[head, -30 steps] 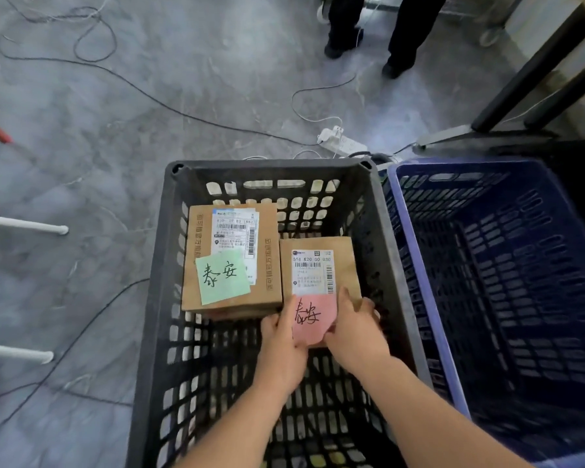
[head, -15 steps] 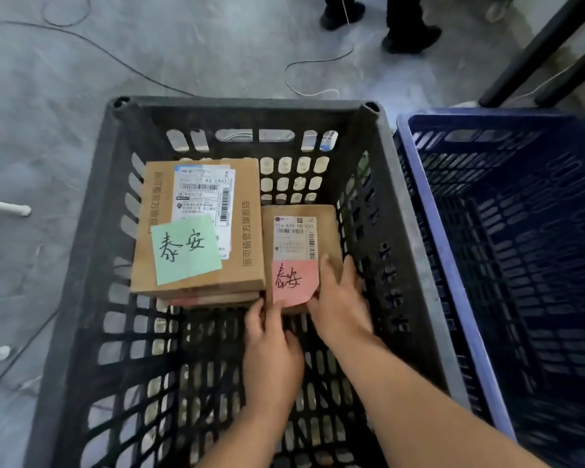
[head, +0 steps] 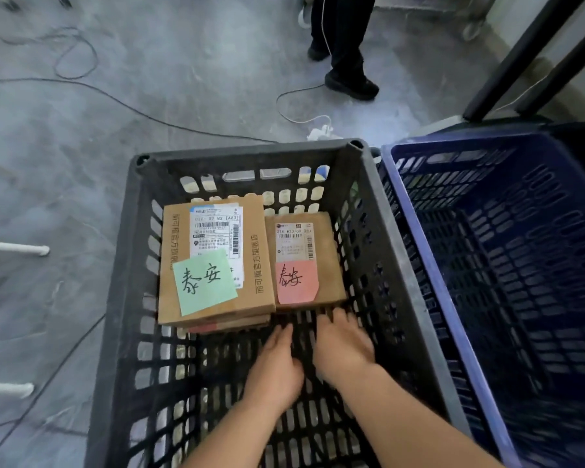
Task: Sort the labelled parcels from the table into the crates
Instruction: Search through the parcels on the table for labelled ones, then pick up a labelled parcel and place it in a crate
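small parcel (head: pixel 304 261) just beyond both hands (head: pixel 343 349)

I read 泰安 on the green note (head: pixel 204 282) and the pink note (head: pixel 296 282). The big box's label (head: pixel 217 231) shows "07 83 [A83]". The small box's label (head: pixel 294 240) shows "516 K20-00 030".

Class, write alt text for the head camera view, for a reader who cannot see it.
Two bare hands, left hand and right hand, reach into a black crate, open and just short of two labelled parcels. The large parcel bears a green note, the small parcel a pink note; a blue crate stands to the right.
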### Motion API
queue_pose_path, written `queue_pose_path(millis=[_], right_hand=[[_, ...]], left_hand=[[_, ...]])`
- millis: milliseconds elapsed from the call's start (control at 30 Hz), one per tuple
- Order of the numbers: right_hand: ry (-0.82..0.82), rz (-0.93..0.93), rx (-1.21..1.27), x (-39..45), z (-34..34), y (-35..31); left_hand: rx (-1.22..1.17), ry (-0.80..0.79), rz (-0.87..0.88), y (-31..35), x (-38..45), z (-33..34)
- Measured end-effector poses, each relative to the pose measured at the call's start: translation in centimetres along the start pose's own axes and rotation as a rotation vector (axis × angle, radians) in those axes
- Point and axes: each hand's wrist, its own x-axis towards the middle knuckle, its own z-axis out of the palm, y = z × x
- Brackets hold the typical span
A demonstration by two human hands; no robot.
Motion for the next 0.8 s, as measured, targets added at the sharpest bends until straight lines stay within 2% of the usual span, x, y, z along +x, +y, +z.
queue_pose_path(millis=[133,333,567,800], right_hand=[[0.103,-0.079,-0.008,-5.5,-4.0,0.5],[0.315,-0.117,-0.077,-14.5,-13.4,2.3],[0.511,0.023,-0.063,-23.7,-19.2,6.9],[0.666,0.214,0.012,-31.7,-21.1,13.1]], left_hand=[[0.136,-0.014,0.014,3.1,-4.3,-2.6],[0.298,0.143,0.188,10.7,-11.6,-10.2],[0.51,0.237,0.431,20.0,-16.8,-17.1],[0.616,0.262,0.724,28.1,-20.4,-16.8]])
